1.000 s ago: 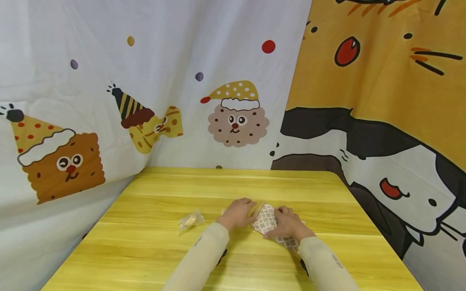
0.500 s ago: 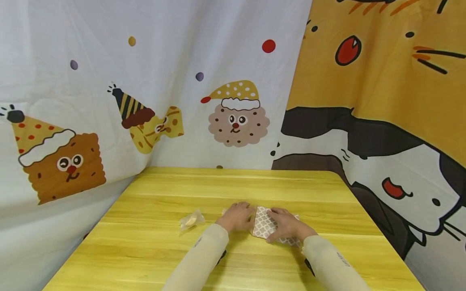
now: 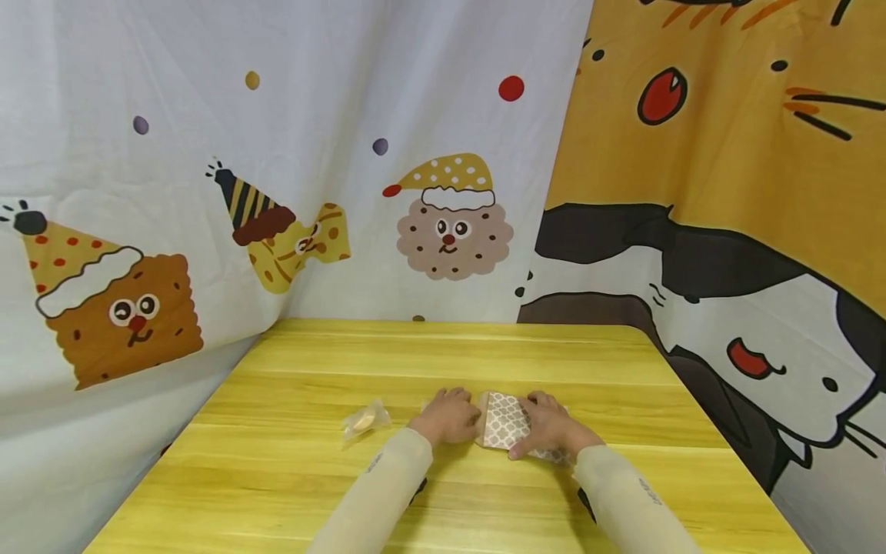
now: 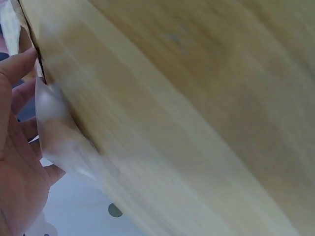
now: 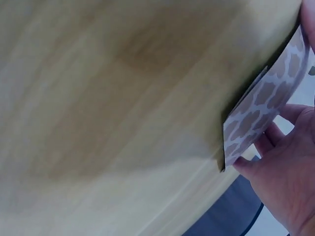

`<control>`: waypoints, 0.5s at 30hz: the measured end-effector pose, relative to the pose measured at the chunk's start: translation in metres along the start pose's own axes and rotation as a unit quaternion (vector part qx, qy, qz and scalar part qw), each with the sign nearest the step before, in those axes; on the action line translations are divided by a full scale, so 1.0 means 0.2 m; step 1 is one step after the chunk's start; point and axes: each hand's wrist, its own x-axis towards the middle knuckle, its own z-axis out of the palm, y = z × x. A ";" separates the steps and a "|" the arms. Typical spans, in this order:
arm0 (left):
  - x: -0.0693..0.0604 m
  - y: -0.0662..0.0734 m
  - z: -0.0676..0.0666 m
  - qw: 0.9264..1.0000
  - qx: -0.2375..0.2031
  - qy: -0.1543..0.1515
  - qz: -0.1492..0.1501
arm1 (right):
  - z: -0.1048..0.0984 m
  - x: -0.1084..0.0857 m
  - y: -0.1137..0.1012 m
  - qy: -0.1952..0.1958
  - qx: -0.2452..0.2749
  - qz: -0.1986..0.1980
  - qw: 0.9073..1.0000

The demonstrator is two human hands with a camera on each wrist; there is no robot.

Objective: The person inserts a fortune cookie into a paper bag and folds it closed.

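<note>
A small paper box (image 3: pixel 507 420) with a white lattice on beige lies on the wooden table, with a plain tan strip at its left end. My right hand (image 3: pixel 550 425) grips it from above, thumb on the near side and fingers on the far side. In the right wrist view the patterned box (image 5: pixel 261 103) shows beside the right hand (image 5: pixel 290 162). My left hand (image 3: pixel 448 417) pinches at the tan left end. In the left wrist view, clear plastic film (image 4: pixel 61 128) lies close to the left hand (image 4: pixel 22 132); whether the fingers hold it I cannot tell.
A clear wrapper with a pale yellow piece inside (image 3: pixel 365 420) lies on the table (image 3: pixel 332 492), left of the left hand. Printed cloths (image 3: pixel 332 100) hang behind the table and along its sides. A pale scrap shows partly behind the left hand.
The patterned box has turned from a slant to nearly straight, and its tan left strip shows again. Both hands have shifted slightly with it. The wrapper has stayed in place.
</note>
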 end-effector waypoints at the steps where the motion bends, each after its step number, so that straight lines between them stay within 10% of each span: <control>1: 0.00 0.00 0.00 1.000 -0.002 0.001 0.000 | 0.00 0.00 0.00 0.000 0.006 0.000 1.000; 15: -0.02 -0.03 0.00 0.999 -0.039 -0.001 -0.002 | -0.01 0.01 0.04 0.004 0.064 -0.020 0.998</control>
